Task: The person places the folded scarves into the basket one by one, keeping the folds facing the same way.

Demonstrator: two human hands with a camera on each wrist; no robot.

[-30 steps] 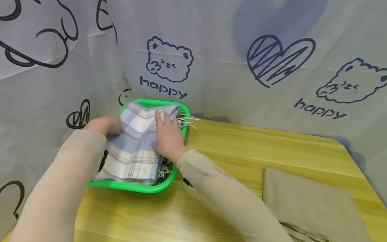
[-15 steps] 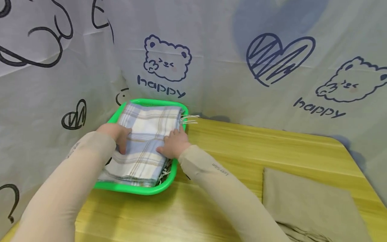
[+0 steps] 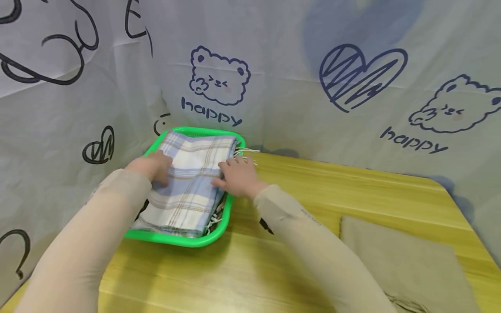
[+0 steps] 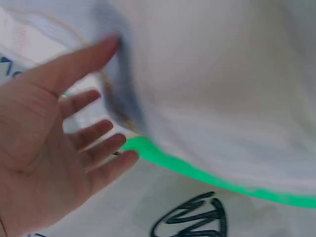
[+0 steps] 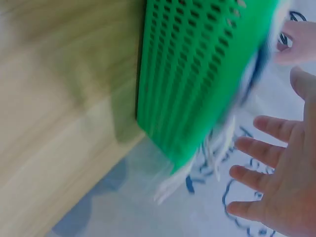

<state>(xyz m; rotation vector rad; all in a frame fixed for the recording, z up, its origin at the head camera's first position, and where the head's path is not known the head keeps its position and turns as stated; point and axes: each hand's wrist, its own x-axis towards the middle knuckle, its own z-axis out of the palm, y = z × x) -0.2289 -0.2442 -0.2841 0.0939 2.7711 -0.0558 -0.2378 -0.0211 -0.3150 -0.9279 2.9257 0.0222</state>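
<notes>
A folded blue-and-white plaid scarf (image 3: 192, 174) lies in a green plastic basket (image 3: 188, 241), over darker fringed cloth that shows at the right side. White fringe strands hang over the basket's right rim. My left hand (image 3: 154, 168) is at the scarf's left edge; in the left wrist view the left hand (image 4: 64, 128) has extended fingers, with the thumb by the blurred cloth. My right hand (image 3: 239, 177) is over the basket's right rim, beside the scarf. Its fingers are spread in the right wrist view, where the right hand (image 5: 281, 163) holds nothing.
A folded khaki cloth (image 3: 403, 261) lies on the wooden table (image 3: 305, 187) at the right. Behind and left of the basket hangs a pale curtain (image 3: 282, 100) with bear and heart drawings. The basket stands close to it.
The scarf's raised, rumpled top has come to lie flatter and squarer in the basket. My right hand has shifted right, off the scarf's top towards the rim; my left stays at the left edge.
</notes>
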